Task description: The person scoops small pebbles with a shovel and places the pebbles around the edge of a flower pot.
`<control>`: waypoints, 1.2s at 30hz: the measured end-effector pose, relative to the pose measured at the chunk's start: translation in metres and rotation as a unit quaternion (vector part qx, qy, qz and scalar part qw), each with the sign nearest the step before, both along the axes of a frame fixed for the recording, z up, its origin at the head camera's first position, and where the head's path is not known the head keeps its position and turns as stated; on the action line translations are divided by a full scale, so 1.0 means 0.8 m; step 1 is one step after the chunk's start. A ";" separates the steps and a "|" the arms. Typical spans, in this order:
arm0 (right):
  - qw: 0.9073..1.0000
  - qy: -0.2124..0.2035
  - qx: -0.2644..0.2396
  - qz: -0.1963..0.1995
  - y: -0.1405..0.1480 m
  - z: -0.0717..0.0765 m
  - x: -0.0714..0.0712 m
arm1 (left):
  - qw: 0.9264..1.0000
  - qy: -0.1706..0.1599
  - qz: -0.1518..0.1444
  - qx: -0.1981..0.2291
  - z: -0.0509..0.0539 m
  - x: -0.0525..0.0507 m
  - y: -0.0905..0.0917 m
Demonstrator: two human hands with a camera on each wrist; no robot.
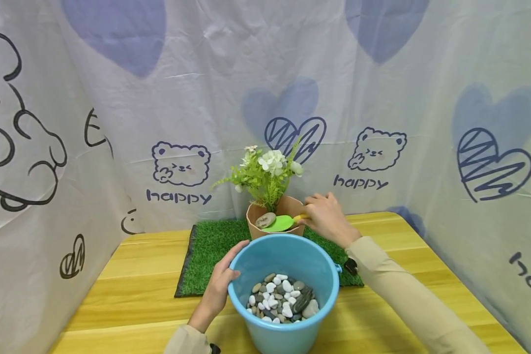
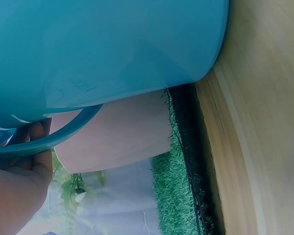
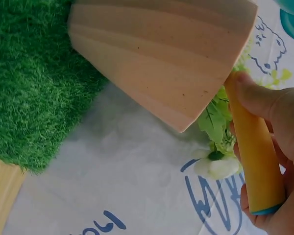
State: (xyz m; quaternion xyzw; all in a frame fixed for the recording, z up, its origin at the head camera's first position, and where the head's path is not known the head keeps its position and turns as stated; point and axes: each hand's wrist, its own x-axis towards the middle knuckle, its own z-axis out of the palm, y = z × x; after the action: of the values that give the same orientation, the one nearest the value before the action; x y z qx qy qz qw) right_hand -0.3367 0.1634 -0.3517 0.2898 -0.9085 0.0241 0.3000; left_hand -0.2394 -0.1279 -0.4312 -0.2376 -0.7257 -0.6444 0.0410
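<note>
A toy trowel (image 1: pixel 281 224) with a green blade and yellow handle (image 3: pixel 257 161) is gripped in my right hand (image 1: pixel 329 219). Its blade lies over the mouth of a tan flowerpot (image 3: pixel 157 54), where a flat grey-brown stone (image 1: pixel 265 220) sits at or on the blade's tip; contact is unclear. White artificial flowers (image 1: pixel 272 162) with green leaves rise from the pot. My left hand (image 1: pixel 218 285) holds the left side of a light-blue bucket (image 1: pixel 283 339) at its rim, thumb over the edge. Inside the bucket are many white, grey and dark pebbles (image 1: pixel 279 297).
The pot stands on a green artificial-grass mat (image 1: pixel 212 255) behind the bucket. Both are on a wood-grain table (image 1: pixel 137 275). A printed white curtain (image 1: pixel 181 98) encloses the back and sides. The bucket's handle (image 2: pixel 63 134) hangs near my left fingers.
</note>
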 end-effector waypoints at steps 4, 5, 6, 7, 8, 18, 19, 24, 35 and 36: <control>0.999 0.015 0.036 0.024 -0.003 0.004 -0.009 | 1.000 0.011 -0.007 -0.004 0.000 -0.001 0.000; 0.999 0.018 0.042 0.028 -0.004 0.005 -0.011 | 1.000 0.014 -0.008 -0.004 0.000 -0.001 0.000; 0.998 0.020 0.051 0.029 -0.005 0.006 -0.013 | 1.000 0.016 -0.009 -0.004 0.000 -0.001 0.000; 0.998 0.021 0.060 0.029 -0.006 0.007 -0.015 | 1.000 0.017 -0.009 -0.004 0.000 -0.002 0.000; 0.997 0.023 0.068 0.028 -0.007 0.009 -0.017 | 1.000 0.018 -0.009 -0.003 0.000 -0.002 0.000; 0.995 0.054 0.078 0.005 -0.007 0.014 -0.026 | 1.000 0.023 -0.008 -0.002 -0.003 -0.003 -0.001; 0.996 0.058 0.075 0.001 -0.006 0.014 -0.026 | 1.000 0.023 -0.007 -0.003 -0.003 -0.003 -0.001; 0.996 0.057 0.064 -0.022 -0.009 0.013 -0.026 | 1.000 0.021 -0.004 -0.008 -0.003 -0.004 -0.002; 0.997 0.046 0.035 -0.060 -0.012 0.006 -0.031 | 1.000 0.018 -0.003 -0.008 -0.002 -0.002 -0.003; 0.996 0.045 0.033 -0.062 -0.012 0.006 -0.031 | 1.000 0.018 0.000 -0.008 -0.002 -0.002 -0.003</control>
State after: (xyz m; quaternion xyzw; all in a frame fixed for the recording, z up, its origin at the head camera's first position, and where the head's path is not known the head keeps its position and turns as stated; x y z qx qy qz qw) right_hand -0.3614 0.1539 -0.3469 0.2431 -0.9105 -0.0374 0.3322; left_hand -0.2411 -0.1301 -0.4331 -0.2495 -0.7301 -0.6341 0.0515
